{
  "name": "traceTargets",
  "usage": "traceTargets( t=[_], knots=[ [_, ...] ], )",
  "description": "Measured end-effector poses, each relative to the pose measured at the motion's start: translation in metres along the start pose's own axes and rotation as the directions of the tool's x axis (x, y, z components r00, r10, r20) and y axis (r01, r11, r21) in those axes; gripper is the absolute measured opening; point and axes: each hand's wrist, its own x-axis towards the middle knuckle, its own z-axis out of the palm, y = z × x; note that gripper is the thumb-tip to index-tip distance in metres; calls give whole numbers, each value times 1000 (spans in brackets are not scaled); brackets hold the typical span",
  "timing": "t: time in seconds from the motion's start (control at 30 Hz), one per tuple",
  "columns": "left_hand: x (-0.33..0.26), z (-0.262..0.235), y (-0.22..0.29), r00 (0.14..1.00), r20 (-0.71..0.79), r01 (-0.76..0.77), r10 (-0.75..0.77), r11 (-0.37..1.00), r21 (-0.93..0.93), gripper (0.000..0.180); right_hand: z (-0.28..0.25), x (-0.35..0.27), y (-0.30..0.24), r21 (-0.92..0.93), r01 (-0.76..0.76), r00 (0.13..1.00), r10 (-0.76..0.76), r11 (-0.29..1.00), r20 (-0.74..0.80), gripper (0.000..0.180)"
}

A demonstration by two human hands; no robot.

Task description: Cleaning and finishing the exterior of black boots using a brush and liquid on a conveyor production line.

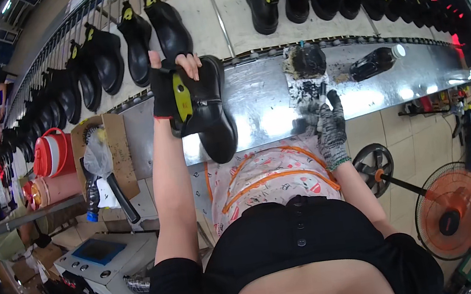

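Note:
My left hand (189,64) grips a black leather ankle boot (214,114) above the metal bench, its toe pointing towards me. A yellow-green strip shows at the boot's opening. Black fabric with red edging covers that wrist, and the fingers curl over the boot's top. In a grey knitted glove, my right hand (333,133) is low over the bench's near edge. Its fingers close round a slim, stick-like tool (323,91) whose tip I cannot make out. Just beyond lies a black-stained block or pot (306,62) on a smeared white sheet (303,90).
A dark bottle with a white cap (377,62) lies at right on the metal bench (259,101). Black boots (105,57) line the conveyor behind. At left stand a cardboard box (119,154) and a red-lidded jug (53,154). An orange fan (455,209) is at lower right.

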Motion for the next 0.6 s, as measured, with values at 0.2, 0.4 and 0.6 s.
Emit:
traceTargets(
  t=[0.2,0.4,0.6],
  knots=[
    [-24,44,32,974,20,-225,225,974,12,80,11,-19,4,-70,-5,984,18,998,176,14],
    [-19,65,35,968,95,-235,231,971,35,81,32,-27,-57,-275,74,854,81,958,514,22],
    [-17,69,29,967,105,-231,231,973,-16,81,78,-28,-113,-346,921,375,-161,178,913,27]
  ],
)
